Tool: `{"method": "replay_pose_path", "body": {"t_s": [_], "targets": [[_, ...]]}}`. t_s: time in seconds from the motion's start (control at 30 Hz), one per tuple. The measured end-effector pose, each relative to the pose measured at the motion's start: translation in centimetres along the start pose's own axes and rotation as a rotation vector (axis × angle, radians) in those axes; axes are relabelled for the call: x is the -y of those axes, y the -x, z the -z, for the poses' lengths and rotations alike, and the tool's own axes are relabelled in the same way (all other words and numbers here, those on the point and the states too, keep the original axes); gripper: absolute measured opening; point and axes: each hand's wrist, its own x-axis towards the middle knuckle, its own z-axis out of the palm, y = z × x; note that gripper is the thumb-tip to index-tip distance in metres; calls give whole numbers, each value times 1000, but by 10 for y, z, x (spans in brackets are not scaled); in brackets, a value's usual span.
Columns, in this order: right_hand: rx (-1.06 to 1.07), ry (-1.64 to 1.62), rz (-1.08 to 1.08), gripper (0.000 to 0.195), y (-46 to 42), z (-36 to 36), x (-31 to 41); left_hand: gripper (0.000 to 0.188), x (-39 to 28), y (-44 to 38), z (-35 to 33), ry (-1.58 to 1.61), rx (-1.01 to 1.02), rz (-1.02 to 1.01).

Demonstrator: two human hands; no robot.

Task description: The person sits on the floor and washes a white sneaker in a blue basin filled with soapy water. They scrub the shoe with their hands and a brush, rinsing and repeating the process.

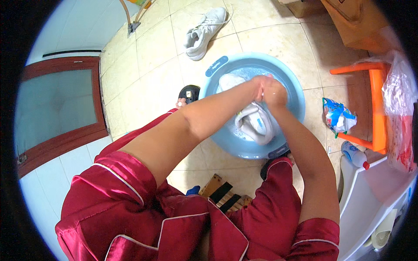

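A light-blue plastic basin [295, 81] with soapy water stands on the tiled floor. In it lies a wet white shoe [258, 125], its opening towards me and its far end showing beyond my wrists. My left hand [259, 86] and my right hand [275, 92] meet above the middle of the shoe, fingers bent and close together. What lies between the fingers is hidden, so I cannot tell whether they grip the shoe or something small. Beyond the basin, a white lace-up sneaker [204, 34] rests on the floor, its laces loose.
An orange plastic stool [378, 107] stands at the right, with an opened blue detergent bag [338, 115] beside it. A bottle with a red cap [354, 155] lies near a white tub [365, 182]. Cardboard boxes [359, 24] are at the top right, a brown-framed door [60, 111] at the left.
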Motion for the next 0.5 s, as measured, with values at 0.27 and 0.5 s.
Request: {"method": "replay_pose_path", "body": {"t_s": [0.27,0.5], "targets": [[129,59,-228,45,-13,-3,-39,23,-2,33,-15,-331,11,-59],[157,259,-42,34,23,-5,-45,36,-18,16,9,-1925,-540,-783]]}}
